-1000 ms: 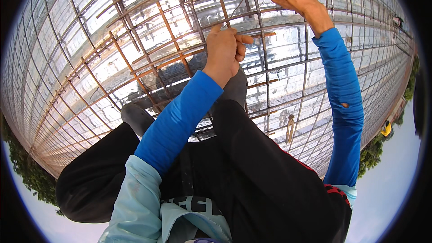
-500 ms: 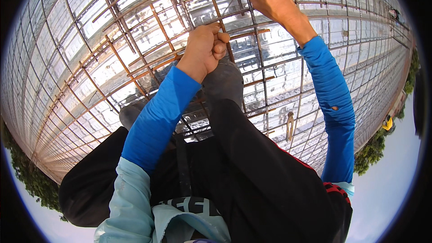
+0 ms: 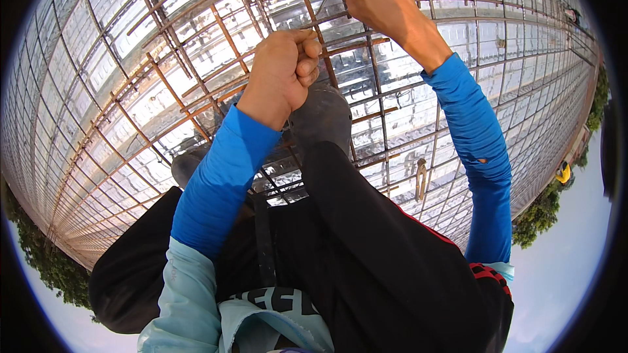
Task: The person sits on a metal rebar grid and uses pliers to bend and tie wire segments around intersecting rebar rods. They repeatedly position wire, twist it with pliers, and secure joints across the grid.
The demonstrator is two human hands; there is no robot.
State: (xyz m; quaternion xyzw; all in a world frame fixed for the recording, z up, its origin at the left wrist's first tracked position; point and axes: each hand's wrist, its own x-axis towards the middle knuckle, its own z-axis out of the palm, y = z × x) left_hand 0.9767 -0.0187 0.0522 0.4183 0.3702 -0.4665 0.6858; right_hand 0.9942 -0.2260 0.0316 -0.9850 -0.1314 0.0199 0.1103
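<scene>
My right hand (image 3: 383,6) is closed in a pinch above the steel bars at the top middle. A thin tie wire (image 3: 323,4) runs from its fingertips down toward a rusty rebar (image 3: 313,13). Lower and to the left, my left hand (image 3: 281,72) is curled closed, thumb and forefinger pressed together beside that bar. What it holds, if anything, is hidden by the fingers. The rebar mesh (image 3: 375,65) spreads beneath both hands over shiny ribbed metal sheeting (image 3: 358,91).
Pincers (image 3: 420,180) with worn handles lie on the mesh to the right of my knee. My dark boots (image 3: 320,114) rest on the bars. Loose bar ends stick out at the left. Far right, a person in yellow (image 3: 564,171) is near the edge, beside trees (image 3: 538,219).
Both hands have shifted slightly left. The right hand has come a little closer to the rusty bar, with the wire still at its fingertips. The pincers stay where they were.
</scene>
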